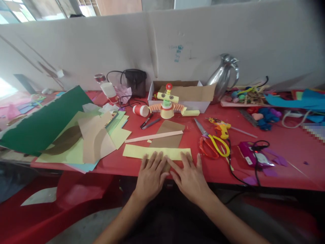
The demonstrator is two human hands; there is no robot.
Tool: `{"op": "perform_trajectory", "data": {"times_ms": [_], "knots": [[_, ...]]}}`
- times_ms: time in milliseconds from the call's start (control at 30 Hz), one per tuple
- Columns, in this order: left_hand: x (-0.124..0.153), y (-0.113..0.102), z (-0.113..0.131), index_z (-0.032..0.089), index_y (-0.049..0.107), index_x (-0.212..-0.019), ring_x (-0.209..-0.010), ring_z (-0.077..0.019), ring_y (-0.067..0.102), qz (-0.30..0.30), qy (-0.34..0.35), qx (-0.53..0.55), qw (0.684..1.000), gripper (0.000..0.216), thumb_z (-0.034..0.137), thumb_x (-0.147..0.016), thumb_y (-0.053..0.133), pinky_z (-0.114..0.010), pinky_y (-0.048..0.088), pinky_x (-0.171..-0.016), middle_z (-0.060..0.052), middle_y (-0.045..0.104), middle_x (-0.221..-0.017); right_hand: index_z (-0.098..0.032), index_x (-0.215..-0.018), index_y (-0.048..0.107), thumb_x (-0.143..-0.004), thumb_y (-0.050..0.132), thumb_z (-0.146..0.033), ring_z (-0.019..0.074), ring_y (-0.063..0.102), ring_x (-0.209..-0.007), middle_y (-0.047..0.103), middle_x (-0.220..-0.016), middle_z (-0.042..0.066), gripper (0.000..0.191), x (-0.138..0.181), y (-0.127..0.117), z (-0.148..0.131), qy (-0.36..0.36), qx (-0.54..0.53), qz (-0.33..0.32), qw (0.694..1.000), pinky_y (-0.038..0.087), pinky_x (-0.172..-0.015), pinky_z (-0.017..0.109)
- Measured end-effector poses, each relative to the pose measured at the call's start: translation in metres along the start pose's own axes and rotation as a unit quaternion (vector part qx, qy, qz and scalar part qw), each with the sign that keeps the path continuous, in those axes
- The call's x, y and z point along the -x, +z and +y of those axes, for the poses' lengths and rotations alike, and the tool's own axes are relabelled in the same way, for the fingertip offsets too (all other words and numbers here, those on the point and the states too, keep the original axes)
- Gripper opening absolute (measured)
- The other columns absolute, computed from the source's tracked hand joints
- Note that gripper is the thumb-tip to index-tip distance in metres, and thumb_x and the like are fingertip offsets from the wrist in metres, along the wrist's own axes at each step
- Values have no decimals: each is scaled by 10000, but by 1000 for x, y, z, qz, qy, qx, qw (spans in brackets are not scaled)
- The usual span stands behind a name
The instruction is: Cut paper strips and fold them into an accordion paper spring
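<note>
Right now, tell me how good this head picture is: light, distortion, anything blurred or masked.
Head view: daylight glares at the upper left windows; the wall bows from wide-angle distortion and the corners darken; a pixelated patch masks part of the right side of the red table; both hands, left hand and right hand, lie flat and sharp on the yellow paper strip.

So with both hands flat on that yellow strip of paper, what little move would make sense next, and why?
Probably slide the fingertips outward along the yellow paper strip to smooth or crease it. The left hand and right hand both lie flat, palms down, on its near edge at the table's front, side by side near the middle, and the strip's ends are unheld.
</note>
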State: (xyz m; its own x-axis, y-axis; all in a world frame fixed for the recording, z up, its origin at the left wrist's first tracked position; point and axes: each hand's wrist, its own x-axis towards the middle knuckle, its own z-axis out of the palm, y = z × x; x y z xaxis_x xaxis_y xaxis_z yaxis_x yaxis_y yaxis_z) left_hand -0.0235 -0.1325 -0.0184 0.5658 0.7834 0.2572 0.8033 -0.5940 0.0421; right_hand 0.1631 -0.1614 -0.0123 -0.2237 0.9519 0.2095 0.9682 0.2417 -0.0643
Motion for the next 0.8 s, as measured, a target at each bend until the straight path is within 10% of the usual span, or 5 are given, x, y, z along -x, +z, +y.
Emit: {"op": "perform_trajectory", "data": {"times_ms": [467,600,800], "knots": [[37,-18,-91,197,478,-1396,-1332,-264,443,21,-153,-47,987,482,370,-958,374,-448,261,-1122,-101,486,-1436,-169,-1469,355,-978,326,-463,366,331,-1385,365,-1499,198,573,15,8,11,22,14,-9,1000,-16,-1071,715],[8,-37,-85,174,704,-1061,-1215,-323,533,20,-183,-72,980,374,378,-943,414,-491,297,-1067,-141,687,-1159,-82,-1453,364,-980,287,-478,373,306,-1398,375,-1480,220,621,19,11,19,32,30,-23,999,-23,-1077,710],[-57,-40,-77,192,597,-1128,-1095,-290,539,-117,-79,27,990,349,281,-795,652,-405,399,-926,-104,660,-1117,-89,-1412,432,-980,282,-481,376,335,-1374,394,-1479,206,603,18,9,21,28,32,-31,999,-5,-1073,715]]}}
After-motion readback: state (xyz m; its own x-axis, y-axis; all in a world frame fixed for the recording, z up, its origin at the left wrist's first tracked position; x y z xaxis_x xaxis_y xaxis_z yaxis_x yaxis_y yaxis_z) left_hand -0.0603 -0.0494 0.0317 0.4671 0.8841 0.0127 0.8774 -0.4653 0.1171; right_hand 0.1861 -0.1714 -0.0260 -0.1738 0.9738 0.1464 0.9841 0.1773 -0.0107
